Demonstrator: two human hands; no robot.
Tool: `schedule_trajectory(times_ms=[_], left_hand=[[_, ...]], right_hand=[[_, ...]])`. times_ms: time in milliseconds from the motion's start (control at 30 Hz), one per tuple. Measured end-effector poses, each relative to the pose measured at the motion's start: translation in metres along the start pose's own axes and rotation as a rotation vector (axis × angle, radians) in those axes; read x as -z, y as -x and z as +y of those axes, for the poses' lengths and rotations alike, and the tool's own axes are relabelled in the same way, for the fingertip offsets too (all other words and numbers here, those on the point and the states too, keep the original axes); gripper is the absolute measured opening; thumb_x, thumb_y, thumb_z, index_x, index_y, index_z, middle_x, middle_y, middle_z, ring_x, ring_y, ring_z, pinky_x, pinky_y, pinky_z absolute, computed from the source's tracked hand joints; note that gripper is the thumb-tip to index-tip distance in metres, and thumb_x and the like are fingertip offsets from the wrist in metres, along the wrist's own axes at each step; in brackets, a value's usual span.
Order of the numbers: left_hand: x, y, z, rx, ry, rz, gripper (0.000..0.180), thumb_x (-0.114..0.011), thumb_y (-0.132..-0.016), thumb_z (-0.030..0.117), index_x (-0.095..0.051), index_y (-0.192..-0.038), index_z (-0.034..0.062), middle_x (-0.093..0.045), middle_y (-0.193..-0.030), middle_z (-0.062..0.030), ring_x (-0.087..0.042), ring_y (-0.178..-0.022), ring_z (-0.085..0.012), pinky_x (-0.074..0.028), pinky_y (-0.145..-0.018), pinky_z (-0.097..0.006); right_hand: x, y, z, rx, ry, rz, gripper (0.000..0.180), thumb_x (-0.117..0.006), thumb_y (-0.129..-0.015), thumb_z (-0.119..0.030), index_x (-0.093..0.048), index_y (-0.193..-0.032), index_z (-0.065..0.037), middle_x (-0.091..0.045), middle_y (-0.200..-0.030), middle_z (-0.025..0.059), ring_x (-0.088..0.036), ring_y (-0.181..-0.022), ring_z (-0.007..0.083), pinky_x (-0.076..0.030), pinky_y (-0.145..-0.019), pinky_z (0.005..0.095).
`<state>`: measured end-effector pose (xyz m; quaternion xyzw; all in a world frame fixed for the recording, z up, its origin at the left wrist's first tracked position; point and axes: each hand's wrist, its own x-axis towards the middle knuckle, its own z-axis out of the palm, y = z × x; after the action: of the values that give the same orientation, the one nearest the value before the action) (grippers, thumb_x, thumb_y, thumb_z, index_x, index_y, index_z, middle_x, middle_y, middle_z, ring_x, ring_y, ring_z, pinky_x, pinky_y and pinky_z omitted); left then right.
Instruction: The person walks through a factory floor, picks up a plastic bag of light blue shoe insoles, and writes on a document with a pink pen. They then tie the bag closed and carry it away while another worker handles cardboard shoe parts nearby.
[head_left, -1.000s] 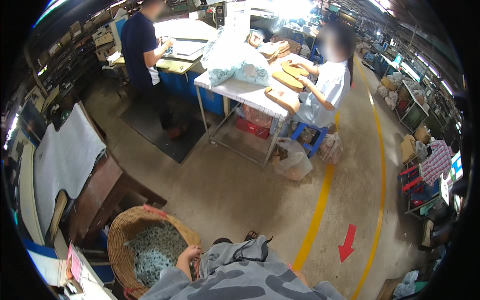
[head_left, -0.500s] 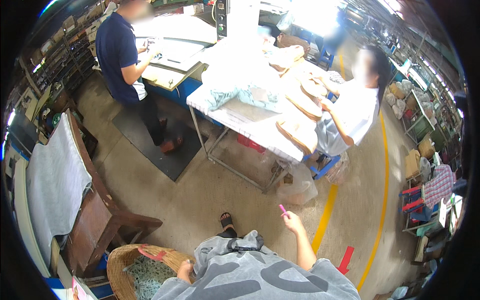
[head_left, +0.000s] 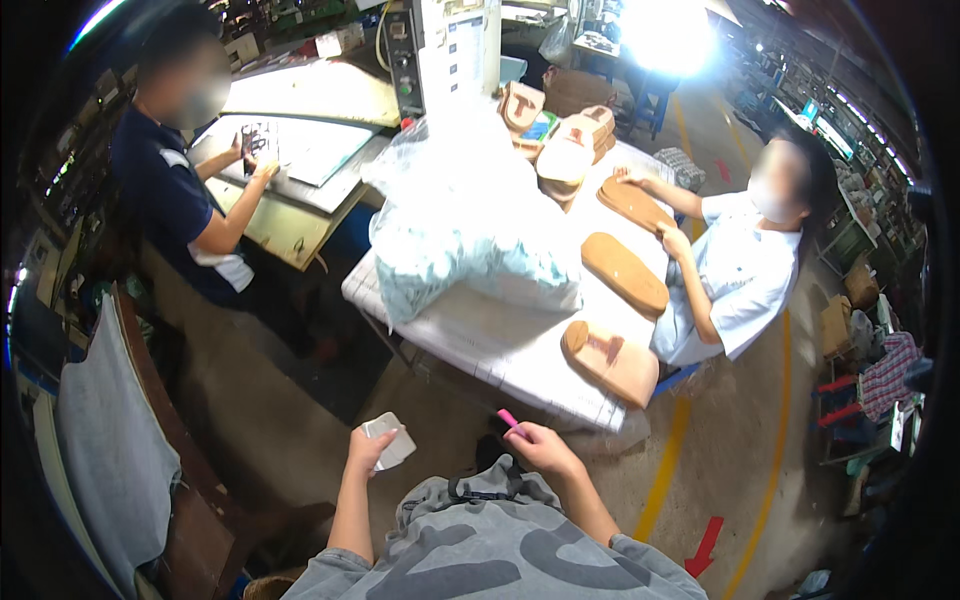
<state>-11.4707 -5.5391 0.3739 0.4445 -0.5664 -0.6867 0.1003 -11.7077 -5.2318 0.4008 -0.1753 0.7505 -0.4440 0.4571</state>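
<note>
My left hand (head_left: 366,452) is closed on a flat, whitish rectangular block (head_left: 393,447), held out in front of my body. In my right hand (head_left: 546,449) a slim pink pen-like stick (head_left: 511,421) is gripped, its end pointing up and left. Both hands are just short of the near edge of a white-topped table (head_left: 480,345). On its right side are tan shoe-sole-shaped pieces, among them a nearest stack (head_left: 625,368) and a brown one (head_left: 625,273) behind it. A large clear plastic bag (head_left: 470,230) of pale blue material fills the table's middle.
A seated co-worker (head_left: 735,260) at the table's right handles a brown sole piece (head_left: 636,205). Another person (head_left: 180,190) stands at a bench (head_left: 290,225) on the left. A grey-cloth-covered brown stand (head_left: 115,440) is at the lower left; yellow lines (head_left: 665,465) cross the floor.
The table now appears closer. My left hand has come up from beside the basket, with the whitish block now showing in it. My right hand still holds the pink stick, now nearer my left.
</note>
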Motion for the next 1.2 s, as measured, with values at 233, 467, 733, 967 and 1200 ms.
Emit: schedule_trajectory(times_ms=[233, 467, 733, 967, 1200], left_hand=[[-0.145, -0.072, 0.115, -0.111, 0.017, -0.297, 0.032, -0.082, -0.097, 0.013, -0.072, -0.124, -0.001, -0.079, -0.107, -0.0089, -0.076, -0.096, -0.0186, -0.063, -0.084, -0.036], [-0.154, -0.112, 0.167, -0.008, 0.049, -0.358, 0.026, -0.07, -0.106, 0.015, -0.07, -0.128, 0.0023, -0.076, -0.108, -0.008, -0.075, -0.093, -0.0163, -0.063, -0.08, -0.033], [-0.14, -0.125, 0.342, -0.202, 0.084, -0.534, 0.028, -0.058, -0.111, 0.012, -0.061, -0.136, -0.0004, -0.069, -0.104, -0.0099, -0.074, -0.086, -0.0198, -0.064, -0.079, -0.038], [-0.172, -0.16, 0.533, -0.957, 0.026, -0.391, 0.03, -0.056, -0.11, 0.013, -0.058, -0.138, 0.0018, -0.066, -0.104, -0.0073, -0.064, -0.084, -0.0127, -0.055, -0.078, -0.031], [-0.239, -0.269, 0.673, -0.605, 0.603, -0.513, 0.023, -0.061, -0.11, 0.019, -0.062, -0.131, 0.0102, -0.062, -0.1, -0.0051, -0.058, -0.076, -0.0148, -0.055, -0.068, -0.033]], right_hand=[[0.028, -0.1, -0.094, 0.306, 0.244, -0.193, 0.041, -0.077, -0.101, -0.041, -0.069, -0.117, -0.004, -0.066, -0.095, 0.0042, -0.058, -0.085, 0.0145, -0.05, -0.077, 0.0322], [0.041, -0.171, -0.078, 0.332, -0.283, -0.41, 0.04, -0.069, -0.109, -0.025, -0.064, -0.14, -0.001, -0.069, -0.111, -0.0014, -0.06, -0.099, 0.0103, -0.051, -0.09, 0.0293], [0.054, -0.211, -0.04, 0.413, 0.111, -0.304, 0.034, -0.066, -0.109, -0.03, -0.064, -0.13, -0.002, -0.069, -0.112, 0.0144, -0.063, -0.102, 0.0227, -0.051, -0.094, 0.0368], [0.053, -0.2, -0.047, 0.402, 0.137, -0.168, 0.027, -0.069, -0.107, -0.03, -0.063, -0.108, -0.003, -0.06, -0.089, 0.0077, -0.053, -0.081, 0.0196, -0.049, -0.075, 0.0366], [0.045, -0.198, -0.044, 0.276, 0.173, -0.051, 0.03, -0.071, -0.105, -0.032, -0.065, -0.104, -0.003, -0.061, -0.085, 0.0068, -0.054, -0.078, 0.0171, -0.048, -0.071, 0.0361]])
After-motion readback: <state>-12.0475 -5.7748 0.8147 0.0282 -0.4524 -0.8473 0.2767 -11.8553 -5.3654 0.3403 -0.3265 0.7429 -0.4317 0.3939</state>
